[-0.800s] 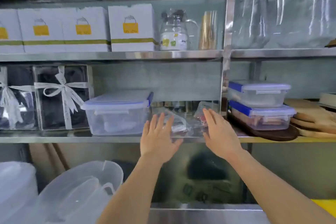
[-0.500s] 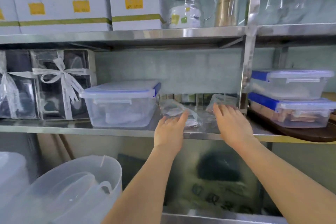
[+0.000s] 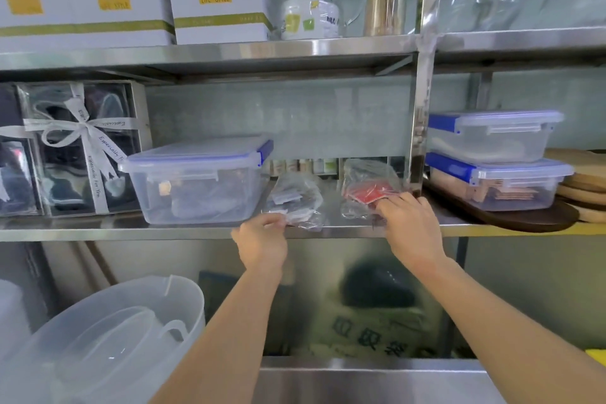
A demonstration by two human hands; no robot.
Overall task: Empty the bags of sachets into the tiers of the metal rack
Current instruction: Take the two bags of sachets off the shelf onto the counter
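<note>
The metal rack (image 3: 203, 233) fills the view; its middle shelf serves as the reference landmark. On that shelf, a clear lidded container (image 3: 196, 180) stands left of centre, with a ribboned gift box (image 3: 78, 147) further left. Two stacked lidded containers (image 3: 495, 161) sit on a dark tray (image 3: 537, 218) beyond the rack upright (image 3: 415, 128) to the right.

Between the single container and the upright lie both bags of sachets, near the shelf's front edge. The left bag (image 3: 296, 198) holds pale sachets. The right bag (image 3: 367, 187) holds red sachets and rests just beside the upright.

The left hand (image 3: 262, 241) is at the shelf edge with fingers curled closed, pinching the near corner of the left bag. The right hand (image 3: 411, 226) covers the near edge of the right bag; its fingertips press into the plastic, but a closed grip cannot be confirmed.

Step in hand, by judgement: acquiring both bags; no sachets are emptied yet. The next move calls for a secure hold on each bag, withdrawal clear of the shelf lip, then locating each bag's opening. The thin plastic is likely to slip or tear if pulled by one corner.
</note>
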